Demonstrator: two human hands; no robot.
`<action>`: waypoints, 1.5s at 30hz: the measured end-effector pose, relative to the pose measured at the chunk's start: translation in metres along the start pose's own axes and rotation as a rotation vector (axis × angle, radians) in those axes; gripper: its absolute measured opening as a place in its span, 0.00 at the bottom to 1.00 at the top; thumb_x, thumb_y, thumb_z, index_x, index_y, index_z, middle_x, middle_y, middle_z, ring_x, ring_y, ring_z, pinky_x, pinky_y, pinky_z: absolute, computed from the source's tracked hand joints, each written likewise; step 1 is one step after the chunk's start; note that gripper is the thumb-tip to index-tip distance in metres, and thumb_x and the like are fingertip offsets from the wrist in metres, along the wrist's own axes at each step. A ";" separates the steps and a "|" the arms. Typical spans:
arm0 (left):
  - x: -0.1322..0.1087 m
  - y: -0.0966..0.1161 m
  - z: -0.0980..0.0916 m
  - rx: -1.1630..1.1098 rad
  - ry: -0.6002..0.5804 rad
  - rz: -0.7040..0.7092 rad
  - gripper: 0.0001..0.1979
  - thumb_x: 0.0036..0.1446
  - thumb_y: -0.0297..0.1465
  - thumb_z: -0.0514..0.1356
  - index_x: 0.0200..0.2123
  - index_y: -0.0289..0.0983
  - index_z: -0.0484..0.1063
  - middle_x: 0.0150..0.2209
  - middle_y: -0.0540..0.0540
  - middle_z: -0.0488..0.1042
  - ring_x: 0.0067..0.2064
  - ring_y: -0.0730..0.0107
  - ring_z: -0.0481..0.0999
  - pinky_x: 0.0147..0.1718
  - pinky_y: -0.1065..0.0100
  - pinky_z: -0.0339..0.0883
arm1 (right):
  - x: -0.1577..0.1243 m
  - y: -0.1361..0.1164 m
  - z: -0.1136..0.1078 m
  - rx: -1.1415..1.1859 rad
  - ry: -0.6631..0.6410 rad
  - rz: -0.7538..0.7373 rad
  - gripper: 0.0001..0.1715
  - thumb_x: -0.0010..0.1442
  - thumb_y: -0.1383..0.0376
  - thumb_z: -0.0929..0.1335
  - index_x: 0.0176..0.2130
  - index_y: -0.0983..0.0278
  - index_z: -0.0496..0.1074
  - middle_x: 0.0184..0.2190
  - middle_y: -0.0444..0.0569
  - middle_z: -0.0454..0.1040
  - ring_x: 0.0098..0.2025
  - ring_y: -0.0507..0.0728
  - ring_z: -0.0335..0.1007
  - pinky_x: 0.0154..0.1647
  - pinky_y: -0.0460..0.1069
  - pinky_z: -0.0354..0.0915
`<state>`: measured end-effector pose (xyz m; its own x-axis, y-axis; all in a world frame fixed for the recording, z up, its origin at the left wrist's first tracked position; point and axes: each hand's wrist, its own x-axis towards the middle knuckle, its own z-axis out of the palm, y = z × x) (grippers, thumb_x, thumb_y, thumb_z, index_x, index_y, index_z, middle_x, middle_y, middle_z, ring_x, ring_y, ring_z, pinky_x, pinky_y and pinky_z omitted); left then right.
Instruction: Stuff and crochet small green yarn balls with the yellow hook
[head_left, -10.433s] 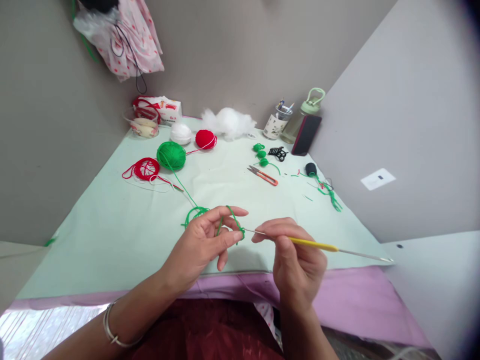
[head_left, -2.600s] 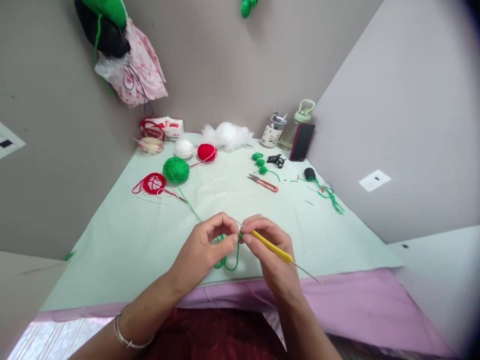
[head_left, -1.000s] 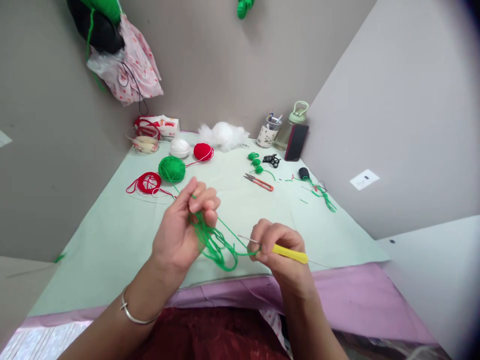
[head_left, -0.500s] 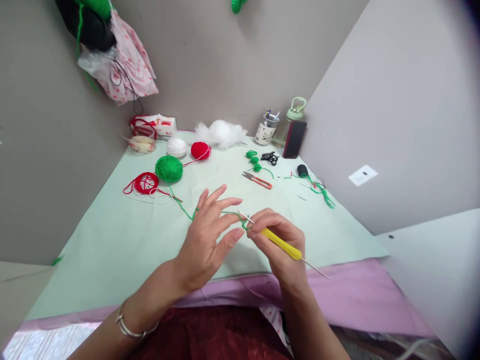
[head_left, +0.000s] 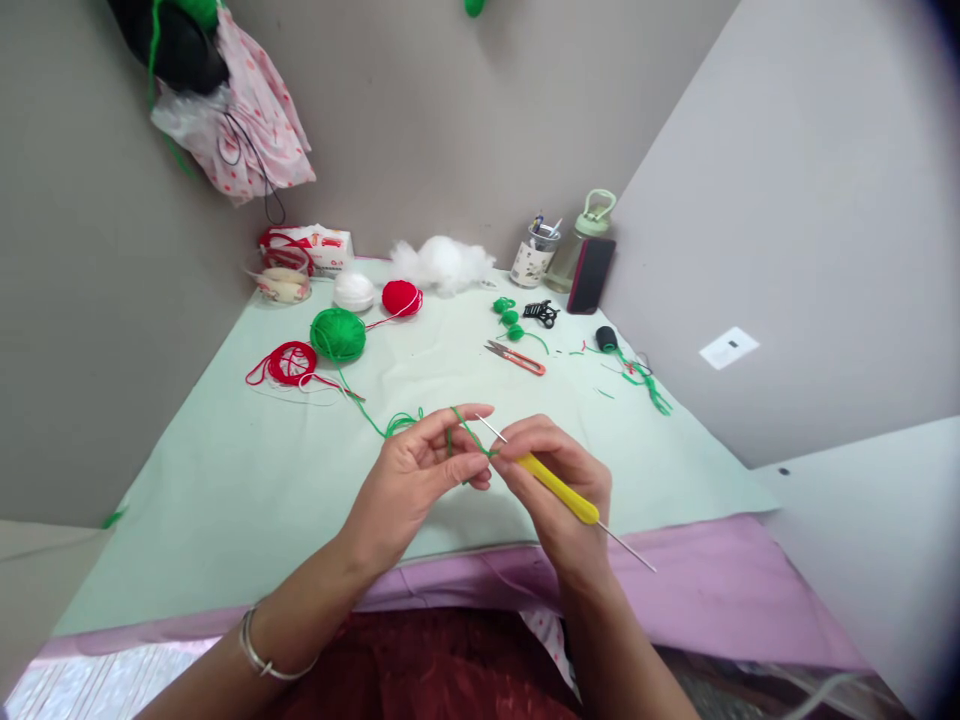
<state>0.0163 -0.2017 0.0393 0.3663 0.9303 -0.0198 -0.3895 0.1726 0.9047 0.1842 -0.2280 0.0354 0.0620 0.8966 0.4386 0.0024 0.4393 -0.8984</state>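
My right hand point(head_left: 562, 480) grips a crochet hook point(head_left: 564, 490) by its yellow handle, its thin metal tip pointing up and left. Between the right thumb and fingertips a bit of green yarn point(head_left: 471, 432) is also pinched. That strand runs over the raised index finger of my left hand point(head_left: 420, 475), whose other fingers curl in and whose thumb reaches toward the right fingertips. Behind the left hand, loose loops of the yarn lie on the table and trail back to a green yarn ball point(head_left: 338, 335).
Orange thread snips point(head_left: 516, 358) lie beyond my hands, near small green crocheted pieces point(head_left: 510, 318) and a black claw clip point(head_left: 541, 314). Red yarn point(head_left: 292, 364), a red ball point(head_left: 402, 298), a white ball point(head_left: 353, 292) and white stuffing point(head_left: 444, 265) sit farther back. A phone point(head_left: 592, 275) leans by a bottle point(head_left: 570, 255).
My left hand has gone from spread fingers to curled ones, with the green yarn now over its index finger. Loose yarn loops show behind it. The right hand keeps the hook nearly in place.
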 end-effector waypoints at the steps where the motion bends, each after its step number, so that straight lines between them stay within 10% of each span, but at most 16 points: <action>1: 0.000 -0.001 0.000 -0.001 -0.004 -0.002 0.19 0.59 0.31 0.73 0.53 0.41 0.81 0.31 0.54 0.77 0.33 0.73 0.80 0.41 0.68 0.75 | 0.000 0.000 0.000 0.017 -0.010 -0.001 0.08 0.65 0.71 0.74 0.38 0.56 0.81 0.36 0.46 0.79 0.39 0.55 0.75 0.40 0.51 0.70; 11: -0.002 -0.005 0.001 0.028 0.041 0.037 0.17 0.63 0.31 0.71 0.54 0.46 0.80 0.34 0.55 0.76 0.37 0.78 0.78 0.44 0.73 0.72 | 0.000 0.001 0.007 0.037 0.079 0.074 0.08 0.63 0.71 0.75 0.40 0.57 0.81 0.35 0.43 0.79 0.35 0.52 0.76 0.37 0.46 0.72; 25: 0.003 -0.012 0.004 -0.062 0.108 0.040 0.18 0.58 0.30 0.74 0.52 0.42 0.81 0.33 0.54 0.78 0.36 0.75 0.79 0.43 0.71 0.73 | -0.008 0.015 0.010 -0.109 0.081 -0.188 0.19 0.65 0.78 0.72 0.47 0.54 0.81 0.41 0.46 0.81 0.43 0.55 0.77 0.44 0.52 0.73; 45: 0.001 -0.012 0.008 -0.082 0.103 0.021 0.20 0.59 0.30 0.73 0.54 0.41 0.78 0.33 0.55 0.77 0.36 0.75 0.77 0.43 0.71 0.70 | -0.005 0.013 0.013 0.200 0.115 0.099 0.06 0.62 0.69 0.77 0.38 0.57 0.82 0.34 0.42 0.76 0.32 0.51 0.76 0.37 0.48 0.75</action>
<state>0.0280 -0.2055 0.0319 0.2700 0.9617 -0.0483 -0.4652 0.1742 0.8679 0.1714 -0.2258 0.0215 0.1649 0.9286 0.3324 -0.2064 0.3621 -0.9090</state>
